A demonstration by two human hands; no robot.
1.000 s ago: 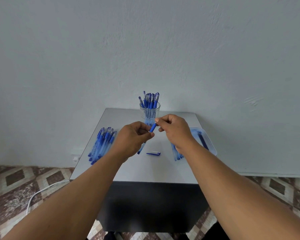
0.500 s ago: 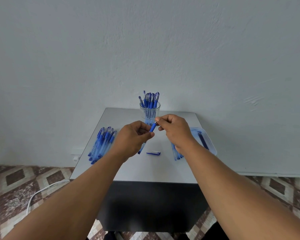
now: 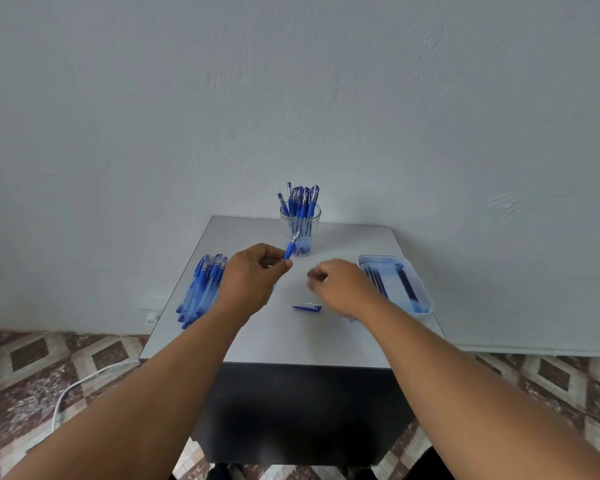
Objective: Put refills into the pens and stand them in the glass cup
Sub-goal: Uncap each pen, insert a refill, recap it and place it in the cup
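Blue everywhere on this little grey table (image 3: 243, 334). The left hand (image 3: 253, 275) has its fingers curled round a pen (image 3: 289, 250), pinching the barrel so the blue grip and silver tip poke up and away, toward the glass cup (image 3: 300, 233). No cap on it; a loose cap (image 3: 307, 308) lies flat on the table, just in front of both hands. That, I'd say, is the piece this pen is waiting for.

The right hand (image 3: 340, 289) hangs low over the table between the cap and the white tray (image 3: 426, 299), fingers loosely curled. It's blurred with motion, so whether it pinches anything I cannot tell; it looks empty to me.

Over in the tray, a few dark refills (image 3: 378, 282) lie lengthwise. Off to the left, a heap of pens (image 3: 201, 292) rests flat, presumably not filled yet. And at the back, the cup is already packed with capped pens (image 3: 300, 202) standing upright.

So my read: refill is in, tip is on, and we're at the capping step. Next move calls for the right hand to pick that cap off the table, line its open end up with the tip, and press it home. Then the pen goes upright into the cup, which needs a gap found among those crowded already.
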